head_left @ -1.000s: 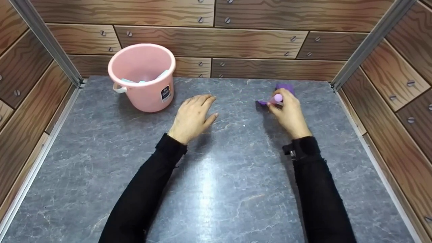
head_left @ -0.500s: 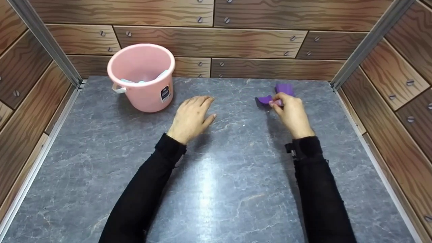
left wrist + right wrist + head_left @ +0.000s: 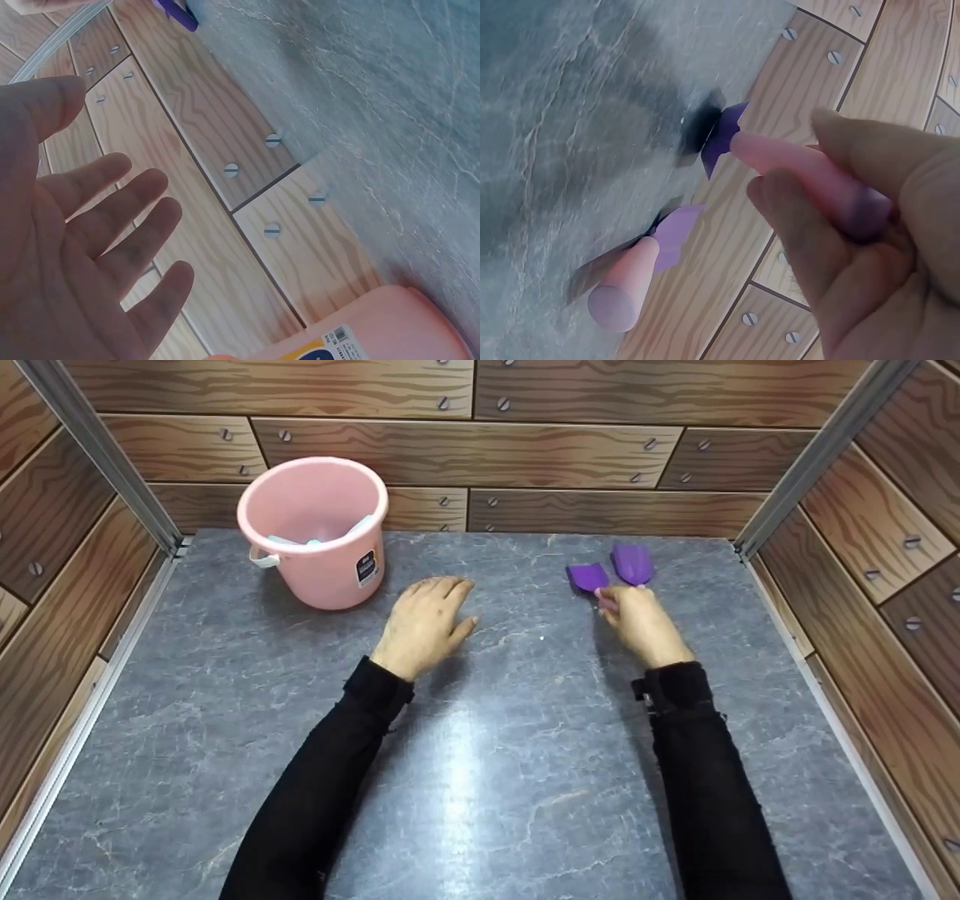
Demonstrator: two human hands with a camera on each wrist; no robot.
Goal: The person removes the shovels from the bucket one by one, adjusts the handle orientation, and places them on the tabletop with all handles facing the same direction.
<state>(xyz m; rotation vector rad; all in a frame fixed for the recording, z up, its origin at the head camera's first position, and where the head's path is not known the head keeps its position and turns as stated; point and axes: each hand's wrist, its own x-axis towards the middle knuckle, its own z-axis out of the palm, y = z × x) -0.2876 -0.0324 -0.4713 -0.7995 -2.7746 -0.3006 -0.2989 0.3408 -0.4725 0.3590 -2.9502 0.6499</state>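
Two small toy shovels with purple blades and pink handles are at the back right of the tabletop. My right hand (image 3: 639, 624) grips the handle of the left shovel (image 3: 587, 577); in the right wrist view its pink handle (image 3: 799, 169) runs between thumb and fingers. Just to its right is the second shovel (image 3: 634, 564), lying on the tabletop in the right wrist view (image 3: 622, 289). My left hand (image 3: 426, 622) holds nothing, fingers loosely extended over the table; its palm and spread fingers show in the left wrist view (image 3: 82, 217).
A pink bucket (image 3: 337, 581) with a white handle stands at the back left, light blue pieces inside. The grey marbled tabletop (image 3: 510, 780) is bounded by wood-patterned walls (image 3: 555, 457) at the back and both sides, with metal corner posts.
My right hand has lowered the held shovel's handle towards me, so its blade now shows flat. Both blades are now uncovered. The left hand has hardly moved.
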